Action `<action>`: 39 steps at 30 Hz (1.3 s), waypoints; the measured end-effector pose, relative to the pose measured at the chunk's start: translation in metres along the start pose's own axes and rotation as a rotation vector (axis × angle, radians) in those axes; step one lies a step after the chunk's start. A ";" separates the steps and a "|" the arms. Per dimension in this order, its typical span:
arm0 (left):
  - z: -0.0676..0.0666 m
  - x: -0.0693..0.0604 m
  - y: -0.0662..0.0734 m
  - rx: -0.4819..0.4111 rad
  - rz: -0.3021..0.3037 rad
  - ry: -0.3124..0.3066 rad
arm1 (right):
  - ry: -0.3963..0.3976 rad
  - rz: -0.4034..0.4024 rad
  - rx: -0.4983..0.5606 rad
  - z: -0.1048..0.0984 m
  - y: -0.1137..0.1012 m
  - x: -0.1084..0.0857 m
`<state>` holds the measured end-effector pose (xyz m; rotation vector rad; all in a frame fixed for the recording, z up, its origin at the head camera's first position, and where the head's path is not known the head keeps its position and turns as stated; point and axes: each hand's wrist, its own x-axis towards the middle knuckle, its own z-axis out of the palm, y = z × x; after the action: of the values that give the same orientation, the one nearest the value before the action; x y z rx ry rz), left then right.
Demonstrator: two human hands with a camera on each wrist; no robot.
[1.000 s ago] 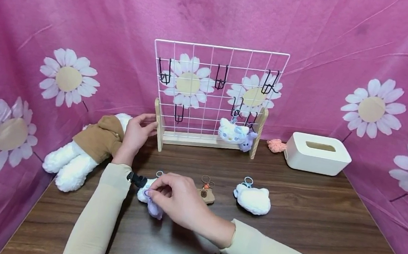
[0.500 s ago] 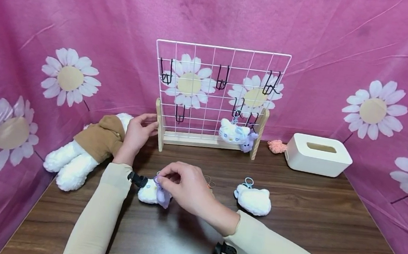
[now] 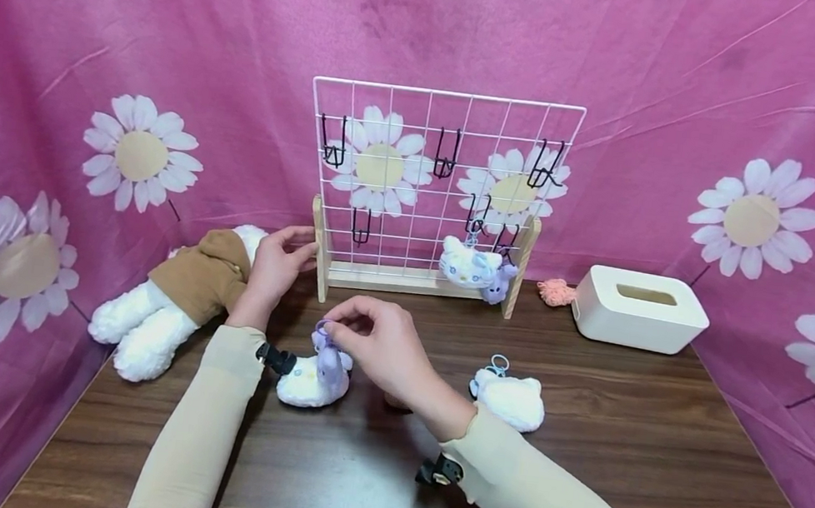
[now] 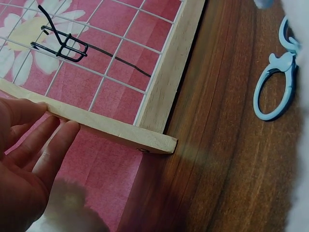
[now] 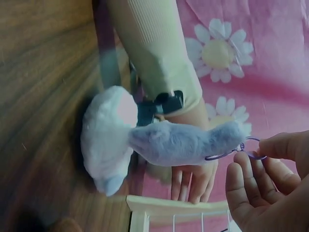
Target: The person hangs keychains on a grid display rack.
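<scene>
My right hand point(image 3: 385, 348) pinches the purple ring of a lilac plush keychain point(image 5: 178, 143) between thumb and finger, so the toy dangles. Beneath and behind it, a white kitty plush keychain point(image 3: 301, 389) lies on the table, partly covered by the lilac one. My left hand point(image 3: 278, 264) touches the left wooden post point(image 4: 116, 128) of a wire grid rack point(image 3: 420, 272), its fingers fairly straight against the wood. Black hooks point(image 3: 445, 158) sit on the grid. Another white kitty keychain point(image 3: 467, 265) and a lilac one point(image 3: 498, 285) hang at its lower right.
A white plush keychain point(image 3: 511, 402) lies face down on the table's right side. A brown keychain point(image 3: 398, 404) is mostly hidden under my right hand. At the left lies a plush toy in a brown hoodie point(image 3: 196, 280). A white tissue box point(image 3: 641, 327) and coral yarn bundle point(image 3: 556, 293) stand back right.
My right hand has lifted the lilac keychain upward and away from me, from in front of the white plush to above it. My left hand stays at the post.
</scene>
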<state>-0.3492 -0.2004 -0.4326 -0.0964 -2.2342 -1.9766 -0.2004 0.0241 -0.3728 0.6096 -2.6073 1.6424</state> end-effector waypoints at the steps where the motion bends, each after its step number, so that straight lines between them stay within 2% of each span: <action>1: 0.000 0.000 0.000 -0.001 0.000 -0.001 | 0.007 0.005 0.006 0.000 0.002 0.002; 13: 0.000 0.000 -0.003 0.004 0.008 -0.002 | 0.079 -0.007 -0.046 -0.003 0.024 0.025; 39: -0.001 0.001 -0.001 0.013 -0.003 0.001 | 0.228 0.048 -0.034 -0.007 0.053 0.072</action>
<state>-0.3503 -0.2012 -0.4336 -0.0901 -2.2470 -1.9632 -0.2851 0.0271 -0.4008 0.3373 -2.4978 1.5717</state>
